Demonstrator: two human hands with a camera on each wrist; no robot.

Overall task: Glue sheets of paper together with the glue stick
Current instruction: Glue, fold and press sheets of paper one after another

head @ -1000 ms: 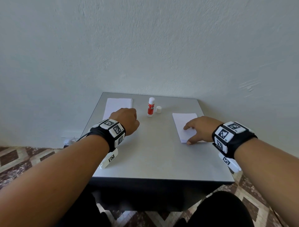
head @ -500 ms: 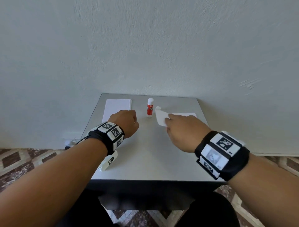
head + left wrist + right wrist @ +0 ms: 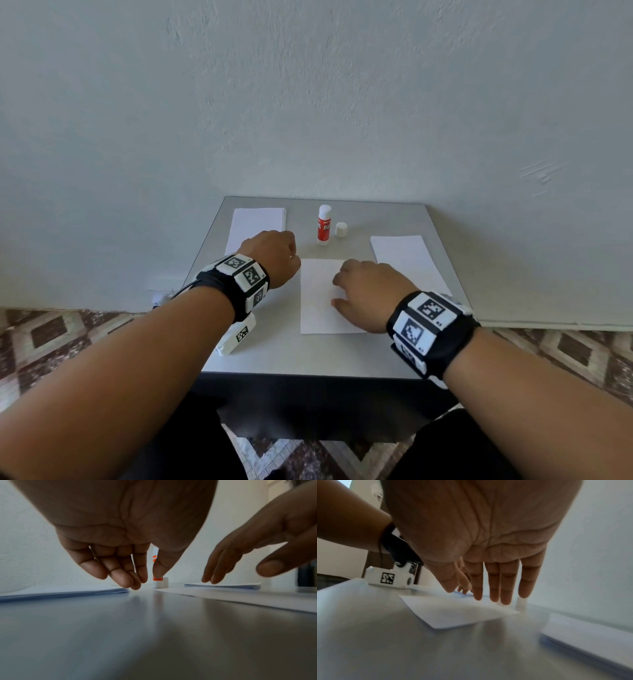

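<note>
Left stack [image 3: 257,224]: far-left corner of table [image 3: 308,356].
Left hand [image 3: 274,257]: loosely curled, nothing held.
Sheet [image 3: 318,301]: table centre, long axis running near edge to far edge; to be squared flat before gluing.
Right hand [image 3: 366,294]: fingers straight, above sheet; contact cannot be told.
Glue stick [image 3: 324,224]: upright, uncapped, far edge.

Grey table [image 3: 308,356], white textured wall [image 3: 308,102], patterned tile floor [image 3: 51,335]
</note>
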